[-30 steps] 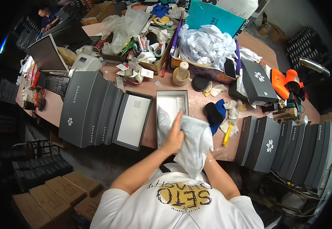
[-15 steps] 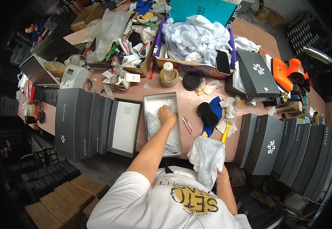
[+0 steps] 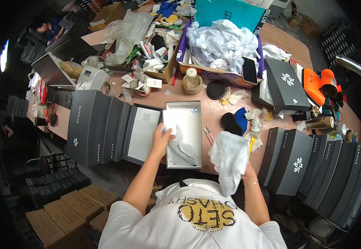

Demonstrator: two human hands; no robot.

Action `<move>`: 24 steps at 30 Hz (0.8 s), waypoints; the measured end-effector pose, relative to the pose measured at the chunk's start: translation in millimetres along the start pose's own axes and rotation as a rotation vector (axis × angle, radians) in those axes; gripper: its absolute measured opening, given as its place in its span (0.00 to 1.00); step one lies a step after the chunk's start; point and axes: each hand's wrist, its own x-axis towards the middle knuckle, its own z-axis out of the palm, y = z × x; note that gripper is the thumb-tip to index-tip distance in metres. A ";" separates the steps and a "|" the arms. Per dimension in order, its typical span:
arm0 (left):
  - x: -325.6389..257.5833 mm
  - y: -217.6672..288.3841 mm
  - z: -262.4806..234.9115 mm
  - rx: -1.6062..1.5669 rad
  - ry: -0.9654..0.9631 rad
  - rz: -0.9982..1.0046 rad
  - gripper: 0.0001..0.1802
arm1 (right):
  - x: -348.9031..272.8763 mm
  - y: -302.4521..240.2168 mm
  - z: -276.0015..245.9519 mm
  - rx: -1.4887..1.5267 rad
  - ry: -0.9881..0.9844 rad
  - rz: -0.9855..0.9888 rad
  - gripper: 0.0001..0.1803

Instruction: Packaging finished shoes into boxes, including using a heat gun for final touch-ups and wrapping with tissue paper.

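Observation:
An open grey shoe box [image 3: 184, 108] with a white inside lies on the table in front of me, its lid [image 3: 142, 133] resting at its left. My left hand [image 3: 163, 135] is at the box's left wall, gripping a small white sheet of paper above the crumpled tissue paper [image 3: 182, 149] that lies inside. My right hand [image 3: 246, 171] holds a white bag [image 3: 229, 159] hanging over the table's near edge, right of the box.
Closed grey boxes [image 3: 92, 126] stand in a row at the left, and more closed grey boxes [image 3: 313, 166] at the right. A carton of crumpled white paper [image 3: 224, 45], a black shoe [image 3: 231, 123], an orange tool [image 3: 319, 85] and clutter fill the far side. Cardboard cartons [image 3: 60, 209] sit on the floor.
My left hand drew back from the middle of the box to its left wall and picked up a paper sheet. My right hand raised the white bag slightly to the right.

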 end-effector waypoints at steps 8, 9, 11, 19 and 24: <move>44.8 -120.7 25.8 -0.057 0.140 0.019 0.22 | 141.7 25.5 105.9 -0.469 -0.116 -0.023 0.18; 40.3 -108.4 36.2 -0.078 0.125 -0.040 0.23 | 158.8 30.5 95.2 -0.563 -0.102 -0.055 0.18; 11.7 -58.9 45.6 -0.119 0.129 -0.146 0.24 | 195.6 49.0 79.5 -0.749 -0.105 -0.110 0.18; 20.7 -63.4 -4.5 0.523 -0.217 0.042 0.33 | 170.4 78.5 95.7 -1.476 -0.024 -0.605 0.43; -16.2 -13.2 -36.7 0.738 -0.164 0.403 0.34 | 166.6 97.4 106.8 -2.019 0.044 -0.495 0.32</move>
